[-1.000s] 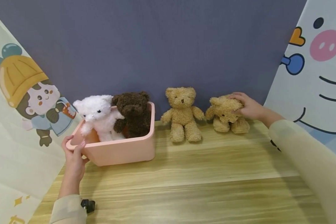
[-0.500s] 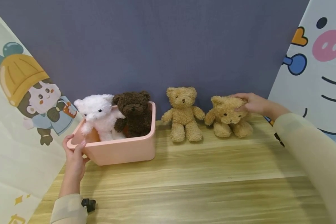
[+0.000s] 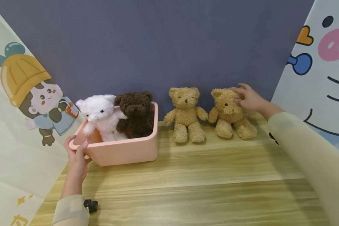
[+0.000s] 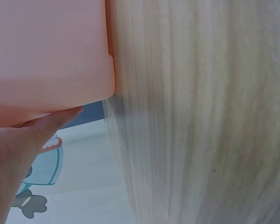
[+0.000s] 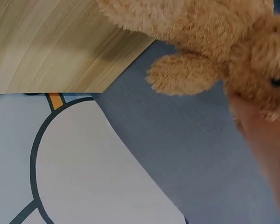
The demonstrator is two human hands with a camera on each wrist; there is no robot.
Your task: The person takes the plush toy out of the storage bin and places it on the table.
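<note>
On the right of the worktop (image 3: 186,194), right tan bear (image 3: 227,119) seated upright, legs spread, before dark backdrop (image 3: 186,44). At the side of its head, right hand (image 3: 252,99), thumb by the face; whether gripping or merely touching, impossible to tell. Just to the left, second tan bear (image 3: 185,116), also seated. Farther left, pink bin (image 3: 124,153), near-left rim corner gripped in the fingers of left hand (image 3: 77,161). Inside, side by side, white bear (image 3: 97,108) and brown bear (image 3: 137,110), heads above the rim.
</note>
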